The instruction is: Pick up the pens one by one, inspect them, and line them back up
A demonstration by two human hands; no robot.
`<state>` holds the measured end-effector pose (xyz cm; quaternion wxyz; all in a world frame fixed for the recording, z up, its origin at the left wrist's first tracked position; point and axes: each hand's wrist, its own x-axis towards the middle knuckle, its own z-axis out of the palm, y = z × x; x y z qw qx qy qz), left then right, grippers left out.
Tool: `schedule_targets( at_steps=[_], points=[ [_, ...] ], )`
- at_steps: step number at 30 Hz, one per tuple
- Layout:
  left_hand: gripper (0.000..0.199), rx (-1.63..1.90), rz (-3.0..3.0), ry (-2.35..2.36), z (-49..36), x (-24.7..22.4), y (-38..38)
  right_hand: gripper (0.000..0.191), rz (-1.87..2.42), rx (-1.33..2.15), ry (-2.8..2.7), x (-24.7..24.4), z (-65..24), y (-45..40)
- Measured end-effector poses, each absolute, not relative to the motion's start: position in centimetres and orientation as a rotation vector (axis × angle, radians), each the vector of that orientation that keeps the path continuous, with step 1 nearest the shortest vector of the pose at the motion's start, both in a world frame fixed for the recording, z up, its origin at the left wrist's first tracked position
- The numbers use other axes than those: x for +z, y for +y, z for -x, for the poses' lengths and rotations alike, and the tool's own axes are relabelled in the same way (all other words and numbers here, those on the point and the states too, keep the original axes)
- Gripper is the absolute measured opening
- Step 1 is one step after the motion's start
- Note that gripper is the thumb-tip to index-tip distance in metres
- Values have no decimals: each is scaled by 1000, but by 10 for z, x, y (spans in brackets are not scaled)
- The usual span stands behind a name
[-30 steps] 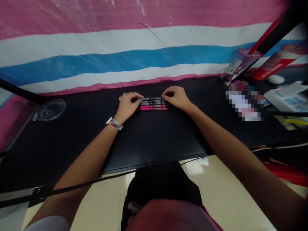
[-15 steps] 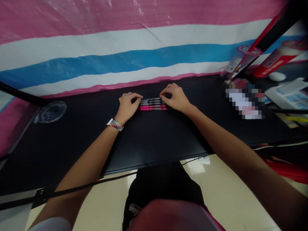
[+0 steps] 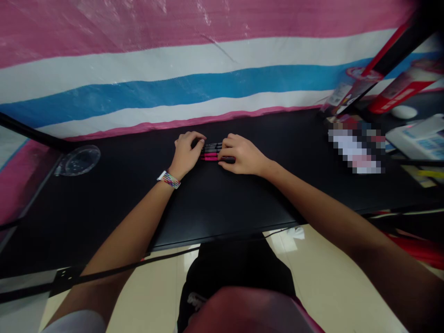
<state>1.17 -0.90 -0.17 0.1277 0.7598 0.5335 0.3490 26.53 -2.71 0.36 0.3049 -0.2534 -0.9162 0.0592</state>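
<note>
Right hand (image 3: 241,155) has shifted over pens (image 3: 210,152), well behind desk's front edge (image 3: 225,237).

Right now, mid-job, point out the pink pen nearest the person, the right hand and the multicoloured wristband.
Pink pen (image 3: 209,158): head view, on its exposed pink barrel.
Right hand (image 3: 243,156): head view, on its back.
Multicoloured wristband (image 3: 170,180): head view, on the patterned strap.

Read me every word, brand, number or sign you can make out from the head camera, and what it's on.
No text reads clearly.
Pens: any markings too small or covered by the right hand.
Dark trousers: pale lettering, too blurred.
Red container: white marks, too blurred.
Clear cup: label, too blurred.
Pixelated patch: anything there is masked.
</note>
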Motion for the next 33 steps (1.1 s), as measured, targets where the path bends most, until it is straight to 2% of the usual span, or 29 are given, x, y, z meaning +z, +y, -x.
schedule_targets(
  at_steps=[3,7,11,14,18,27,33],
  points=[
    [15,1075,-2218,1515,-11,-4,-7,13,642,283,-2401,5,-266,-27],
    [16,1115,-2248,1444,-11,2,-11,17,660,281,-2438,6,-266,-29],
    [23,1083,-2318,1349,-15,12,-21,17,640,402,-2429,6,-266,-30],
    [24,1047,-2416,1262,-19,16,-27,20,688,456,-2279,6,-267,-27],
    [16,1079,-2482,1251,-23,15,-29,25,827,559,-2060,8,-273,-19],
    [10,1270,-2331,1355,-19,13,-24,31,980,1072,-1607,12,-290,-2],
    [14,1251,-2272,1310,-18,10,-22,30,974,1120,-1569,10,-286,-1]
  ],
)
